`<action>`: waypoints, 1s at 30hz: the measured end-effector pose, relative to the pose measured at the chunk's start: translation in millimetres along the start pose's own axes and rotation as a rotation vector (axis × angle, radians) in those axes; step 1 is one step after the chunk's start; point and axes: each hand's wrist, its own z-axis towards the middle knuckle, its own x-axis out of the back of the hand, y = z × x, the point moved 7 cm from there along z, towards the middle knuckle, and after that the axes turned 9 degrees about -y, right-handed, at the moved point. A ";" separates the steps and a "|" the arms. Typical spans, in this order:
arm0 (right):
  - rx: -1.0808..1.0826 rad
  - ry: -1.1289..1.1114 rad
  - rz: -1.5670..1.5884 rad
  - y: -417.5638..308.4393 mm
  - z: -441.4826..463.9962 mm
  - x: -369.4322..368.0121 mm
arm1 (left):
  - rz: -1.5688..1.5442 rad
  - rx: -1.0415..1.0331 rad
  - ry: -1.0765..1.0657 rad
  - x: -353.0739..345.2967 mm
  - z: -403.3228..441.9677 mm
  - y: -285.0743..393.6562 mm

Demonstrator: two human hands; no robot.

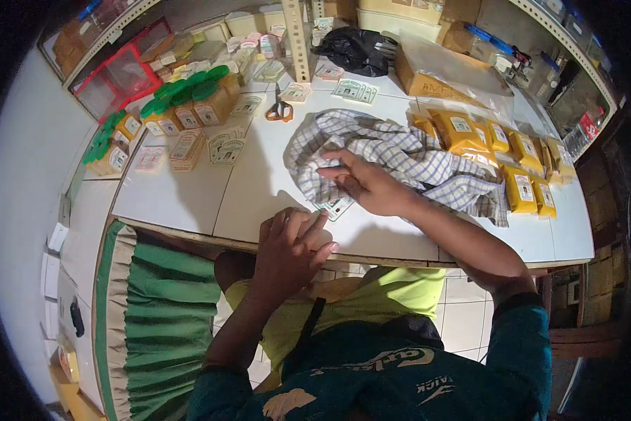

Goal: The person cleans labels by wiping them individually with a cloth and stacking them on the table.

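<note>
While the right hand (368, 184), its fingers loosely parted, is over the crumpled white-and-blue checked cloth (399, 146) on the white tabletop (252, 207), the left hand (293, 245) is at the small white printed label (338, 208) by the cloth's near edge; whether it grips that label, I cannot tell. Yellow labelled plastic pouches (520, 191) lie right.
</note>
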 end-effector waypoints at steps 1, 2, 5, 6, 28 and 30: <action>0.109 0.004 0.024 4.4 3.1 -7.8 | -0.017 0.012 -0.004 -0.7 0.1 -1.1; 0.219 0.008 0.048 8.3 4.9 -18.3 | -0.013 0.004 -0.008 -1.1 -0.3 -0.8; 0.138 -0.073 -0.082 -21.0 -4.1 -34.7 | 0.022 -0.002 -0.005 -1.7 1.9 -1.5; 0.103 -0.077 -0.055 -18.3 -3.3 -33.8 | 0.036 0.001 -0.001 -2.2 1.6 -1.1; 0.007 0.201 -0.452 24.1 6.4 20.8 | -0.074 -0.216 -0.413 10.0 37.5 -16.6; 0.077 0.221 -0.427 20.9 6.5 21.1 | 0.082 -0.314 -0.429 3.5 40.9 -20.0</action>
